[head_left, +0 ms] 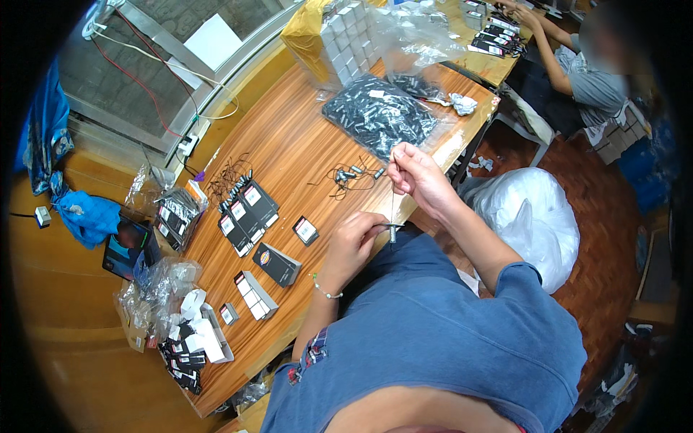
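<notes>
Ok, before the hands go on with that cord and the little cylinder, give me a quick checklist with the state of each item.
1. Right hand pinches the top of the thin cord: ok.
2. Left hand holds the small metal cylinder at the cord's lower end: ok.
3. Cord runs straight between the hands: ok.
4. Cord threaded through the cylinder: cannot tell, too small.
5. More corded pieces lie on the wooden table by the right hand: ok.
6. Bag of dark cylinders within reach: ok.
</notes>
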`<state>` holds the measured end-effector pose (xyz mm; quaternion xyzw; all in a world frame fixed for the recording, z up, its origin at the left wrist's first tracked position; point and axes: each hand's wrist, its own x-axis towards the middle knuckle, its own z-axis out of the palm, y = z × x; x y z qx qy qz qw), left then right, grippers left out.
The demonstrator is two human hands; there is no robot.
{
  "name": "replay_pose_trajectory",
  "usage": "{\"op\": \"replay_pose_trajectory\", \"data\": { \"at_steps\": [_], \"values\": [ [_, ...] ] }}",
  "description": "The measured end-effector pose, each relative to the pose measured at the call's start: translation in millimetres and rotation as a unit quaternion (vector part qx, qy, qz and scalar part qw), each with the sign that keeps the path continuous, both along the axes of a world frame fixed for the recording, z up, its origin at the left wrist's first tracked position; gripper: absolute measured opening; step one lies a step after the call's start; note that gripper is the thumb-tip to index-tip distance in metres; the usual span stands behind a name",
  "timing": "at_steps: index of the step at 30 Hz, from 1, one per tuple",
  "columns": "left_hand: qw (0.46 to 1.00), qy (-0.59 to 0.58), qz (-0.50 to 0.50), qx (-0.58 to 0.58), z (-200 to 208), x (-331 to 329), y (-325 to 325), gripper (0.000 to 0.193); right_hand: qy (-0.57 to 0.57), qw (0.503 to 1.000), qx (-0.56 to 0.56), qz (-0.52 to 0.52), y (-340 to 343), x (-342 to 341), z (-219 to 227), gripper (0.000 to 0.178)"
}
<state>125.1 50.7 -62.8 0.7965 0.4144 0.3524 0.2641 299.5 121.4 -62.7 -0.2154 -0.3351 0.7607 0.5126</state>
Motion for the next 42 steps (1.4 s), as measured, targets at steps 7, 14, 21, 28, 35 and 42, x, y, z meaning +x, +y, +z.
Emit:
{"op": "replay_pose_trajectory", "data": {
  "at_steps": [7, 14, 21, 28, 35, 42],
  "values": [
    [1.000, -0.016, -0.004, 0.004, 1.9, 7.7, -5.2, 0.020, -0.003, 1.000, 0.005, -0.015, -6.8, 2.6, 3.7, 0.011],
    [1.000, 0.000, -0.012, 0.009, 7.4, 14.5, -10.8, 0.018, -0.020, 1.000, 0.019, -0.003, -12.3, 7.5, 6.1, 0.011],
    [0.999, 0.022, -0.024, 0.020, 9.1, 18.3, -14.5, 0.015, -0.017, 0.999, 0.028, -0.010, -12.3, 17.5, 3.7, 0.012],
    [0.998, 0.051, -0.012, -0.042, 8.2, 23.5, -18.4, 0.014, -0.007, 1.000, 0.012, -0.009, -18.9, 17.4, 8.4, 0.009],
    [0.993, 0.000, -0.041, -0.107, 15.0, 29.2, -26.5, 0.020, 0.061, 0.998, 0.013, 0.032, -19.9, 15.3, -0.7, 0.009],
    [0.991, -0.041, -0.033, -0.123, 16.1, 25.6, -32.0, 0.026, 0.049, 0.997, 0.018, 0.055, -26.3, 9.7, 5.2, 0.017]
  ]
}}
